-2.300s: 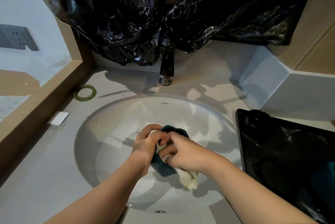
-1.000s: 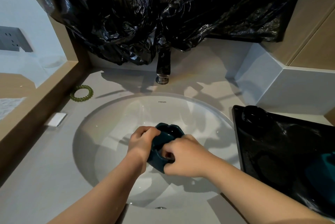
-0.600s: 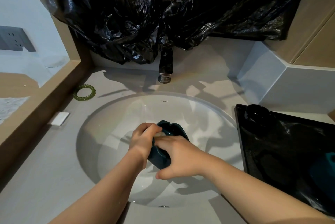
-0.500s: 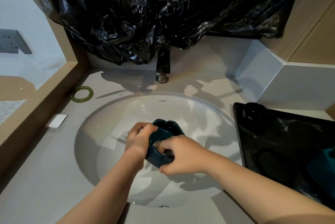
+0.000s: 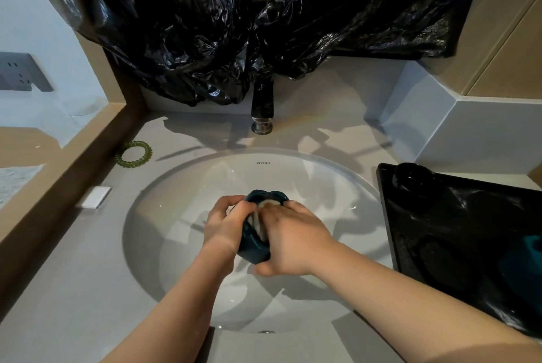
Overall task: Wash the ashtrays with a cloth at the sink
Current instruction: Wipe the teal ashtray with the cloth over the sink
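Over the white sink basin (image 5: 181, 216) my left hand (image 5: 224, 223) grips a dark teal ashtray (image 5: 252, 248) by its left rim, holding it tilted on edge. My right hand (image 5: 290, 241) presses a pale cloth (image 5: 261, 216) into the ashtray's hollow, fingers curled round the cloth; most of the cloth is hidden under my fingers. A second teal ashtray (image 5: 532, 242) lies on the black tray (image 5: 387, 216) at the right, cut off by the frame edge.
A dark faucet (image 5: 262, 110) stands behind the basin under hanging black plastic sheeting (image 5: 249, 16). A green coiled hair tie (image 5: 133, 153) and a small white bar (image 5: 96, 197) lie on the grey counter at left. A black round object (image 5: 413, 179) sits at the tray's far corner.
The cloth that hung below the ashtray is now bunched inside it. My right hand has shifted round the ashtray, rubbing, while my left keeps its grip.
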`<state>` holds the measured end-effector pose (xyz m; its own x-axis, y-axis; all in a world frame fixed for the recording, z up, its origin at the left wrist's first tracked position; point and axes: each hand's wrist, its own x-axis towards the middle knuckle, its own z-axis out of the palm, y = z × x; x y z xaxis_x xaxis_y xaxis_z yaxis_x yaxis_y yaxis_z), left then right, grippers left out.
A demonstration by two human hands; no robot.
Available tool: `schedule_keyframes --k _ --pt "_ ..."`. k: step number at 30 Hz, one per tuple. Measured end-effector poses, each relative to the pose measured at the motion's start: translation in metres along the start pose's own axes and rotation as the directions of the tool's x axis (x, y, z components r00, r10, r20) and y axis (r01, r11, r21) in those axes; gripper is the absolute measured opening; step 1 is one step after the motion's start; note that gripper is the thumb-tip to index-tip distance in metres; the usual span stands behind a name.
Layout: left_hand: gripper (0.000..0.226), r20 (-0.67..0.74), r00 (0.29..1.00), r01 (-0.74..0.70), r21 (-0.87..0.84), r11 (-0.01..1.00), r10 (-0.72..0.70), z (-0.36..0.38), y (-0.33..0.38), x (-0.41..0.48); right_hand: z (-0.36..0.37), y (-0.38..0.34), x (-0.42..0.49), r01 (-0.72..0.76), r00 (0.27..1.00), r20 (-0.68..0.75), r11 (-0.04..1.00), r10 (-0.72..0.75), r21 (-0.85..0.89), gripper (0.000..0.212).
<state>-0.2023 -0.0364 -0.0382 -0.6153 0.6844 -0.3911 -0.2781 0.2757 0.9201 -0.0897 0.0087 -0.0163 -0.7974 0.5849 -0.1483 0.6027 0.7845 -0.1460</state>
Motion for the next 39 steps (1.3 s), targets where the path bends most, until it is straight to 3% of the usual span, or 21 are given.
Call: schedule_keyframes --k 4,6,7,9,11,13,16,19,22,26,28,30,32,33,35,36,38,39 --pt "0.007 -0.066 0.998 -0.003 0.014 1.000 0.004 -0.001 -0.003 0.000 -0.005 -0.009 -0.001 -0.050 0.995 0.077 0.991 0.060 -0.123 0.041" --pt "0.009 -0.073 0.997 -0.008 0.024 1.000 0.010 -0.001 -0.005 0.001 -0.007 -0.013 -0.002 -0.121 0.985 0.145 0.978 0.096 0.172 0.032" --pt "0.010 -0.073 0.997 -0.015 0.035 0.999 0.017 0.000 -0.005 0.001 -0.008 -0.015 -0.003 -0.210 0.968 0.213 0.887 0.131 0.412 0.029" --pt "0.012 -0.068 0.997 -0.039 0.061 0.997 0.043 0.001 -0.005 0.002 -0.010 -0.016 -0.006 -0.295 0.953 0.279 0.575 0.117 0.764 0.024" --pt "0.011 -0.057 0.995 -0.072 0.097 0.993 0.077 0.001 -0.006 0.003 -0.011 -0.013 -0.010 -0.301 0.953 0.265 0.353 0.146 0.886 0.008" --pt "0.009 -0.028 0.994 -0.102 0.121 0.987 0.106 0.003 -0.006 0.003 -0.014 -0.008 -0.015 -0.286 0.948 0.234 0.256 0.214 0.924 0.008" --pt "0.011 -0.007 0.994 -0.111 0.118 0.987 0.112 0.005 -0.007 0.002 -0.013 0.002 -0.020 -0.312 0.905 0.198 0.271 0.376 0.911 0.007" --pt "0.010 -0.045 0.993 -0.106 0.099 0.989 0.111 0.001 -0.009 0.007 -0.008 0.023 -0.018 -0.278 0.768 0.085 0.211 0.634 0.937 0.014" --pt "0.013 -0.034 0.992 -0.115 0.134 0.984 0.120 -0.003 -0.010 0.010 -0.003 0.046 -0.015 -0.292 0.676 -0.060 0.341 0.735 0.894 0.020" --pt "0.031 0.056 0.990 -0.135 0.193 0.972 0.126 0.001 -0.004 0.005 0.002 0.053 -0.009 -0.403 0.684 -0.111 0.500 0.721 0.767 0.022" --pt "0.034 0.115 0.985 -0.149 0.223 0.963 0.125 0.002 0.001 0.002 0.002 0.054 -0.007 -0.363 0.661 -0.185 0.525 0.727 0.770 0.023" --pt "0.034 0.159 0.980 -0.158 0.253 0.954 0.120 0.002 0.006 0.000 -0.004 0.051 -0.006 -0.169 0.680 -0.202 0.419 0.705 0.892 0.024" --pt "0.034 0.179 0.975 -0.174 0.270 0.947 0.128 0.002 0.009 0.001 -0.013 0.042 -0.008 -0.032 0.801 -0.143 0.280 0.581 0.959 0.027" --pt "0.033 0.181 0.974 -0.181 0.271 0.945 0.135 0.001 0.010 0.001 -0.018 0.038 -0.009 -0.026 0.858 -0.094 0.226 0.504 0.974 0.024" --pt "0.031 0.180 0.972 -0.194 0.275 0.942 0.148 0.000 0.014 0.002 -0.023 0.034 -0.009 -0.034 0.888 -0.042 0.155 0.459 0.987 0.020" --pt "0.030 0.187 0.970 -0.205 0.287 0.936 0.155 -0.002 0.016 0.003 -0.024 0.034 -0.008 -0.020 0.872 -0.064 0.165 0.486 0.986 0.020" --pt "0.031 0.212 0.962 -0.235 0.317 0.919 0.173 -0.003 0.020 0.003 -0.022 0.036 -0.002 -0.057 0.838 -0.140 0.340 0.527 0.939 0.006" --pt "0.032 0.222 0.958 -0.247 0.321 0.914 0.181 -0.003 0.022 0.003 -0.020 0.035 0.000 -0.107 0.852 -0.148 0.442 0.503 0.890 0.011"
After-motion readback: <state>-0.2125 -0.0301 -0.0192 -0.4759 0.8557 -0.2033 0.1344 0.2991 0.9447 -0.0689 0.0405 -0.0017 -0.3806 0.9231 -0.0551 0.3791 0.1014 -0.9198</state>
